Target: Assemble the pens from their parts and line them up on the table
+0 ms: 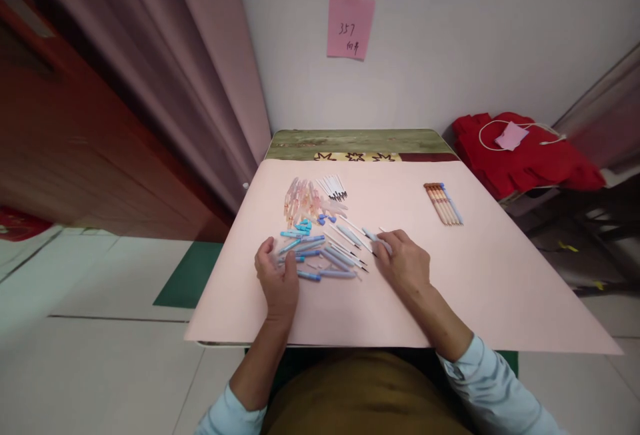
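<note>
A loose heap of pen parts lies on the pink sheet (pixel 480 275): blue barrels (pixel 320 258), small blue caps (pixel 303 226), clear orange-tinted barrels (pixel 300 200) and white refills with dark tips (pixel 334 187). My left hand (pixel 277 278) rests at the heap's left edge, fingers curled over a blue barrel. My right hand (pixel 403 263) is at the heap's right side, its fingers pinched on a pale blue barrel (pixel 376 237).
A neat row of assembled pens (pixel 443 203) lies at the sheet's far right. A pink note (pixel 350 26) hangs on the wall. Red cloth (pixel 525 155) sits to the right, a curtain (pixel 200 75) to the left. The green table edge (pixel 360 141) shows beyond the sheet.
</note>
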The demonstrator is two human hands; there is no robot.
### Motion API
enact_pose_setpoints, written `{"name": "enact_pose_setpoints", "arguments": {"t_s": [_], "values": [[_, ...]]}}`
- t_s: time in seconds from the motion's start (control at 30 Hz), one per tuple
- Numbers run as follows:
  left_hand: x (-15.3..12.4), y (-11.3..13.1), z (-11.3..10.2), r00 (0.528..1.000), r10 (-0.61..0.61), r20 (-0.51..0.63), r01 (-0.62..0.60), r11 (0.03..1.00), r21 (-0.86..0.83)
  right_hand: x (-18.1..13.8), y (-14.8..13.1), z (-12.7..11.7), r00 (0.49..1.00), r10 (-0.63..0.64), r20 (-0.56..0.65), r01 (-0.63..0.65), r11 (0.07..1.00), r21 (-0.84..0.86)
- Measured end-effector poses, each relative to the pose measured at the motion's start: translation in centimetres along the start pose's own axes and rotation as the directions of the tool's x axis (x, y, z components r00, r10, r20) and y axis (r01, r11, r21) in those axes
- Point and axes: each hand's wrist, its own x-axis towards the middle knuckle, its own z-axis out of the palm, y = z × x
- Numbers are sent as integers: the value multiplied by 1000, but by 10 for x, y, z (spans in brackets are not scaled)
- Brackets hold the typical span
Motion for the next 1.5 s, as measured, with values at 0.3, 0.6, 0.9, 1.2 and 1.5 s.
{"name": "enact_pose_setpoints", "arguments": {"t_s": [0.3, 0.6, 0.9, 1.2, 1.5], "values": [[0, 4, 0, 1000, -16, 1, 16, 1000, -24, -4, 3, 6, 997, 48, 65, -40, 993, -110], [2, 2, 1, 1000, -15, 2, 15, 1000, 6, -6, -1, 11, 999, -29, 18, 28, 998, 55], [2, 0, 1, 999, -39, -11, 39, 999, -28, -8, 18, 2, 988, 77, -137, -51, 982, 182], [2, 5, -1, 999, -48, -2, 48, 999, -18, -15, 49, -11, 984, 164, -73, -159, 985, 62], [3, 7, 0, 998, -56, -3, 56, 997, -48, -14, 50, -10, 972, 202, -118, -193, 978, 85]]}}
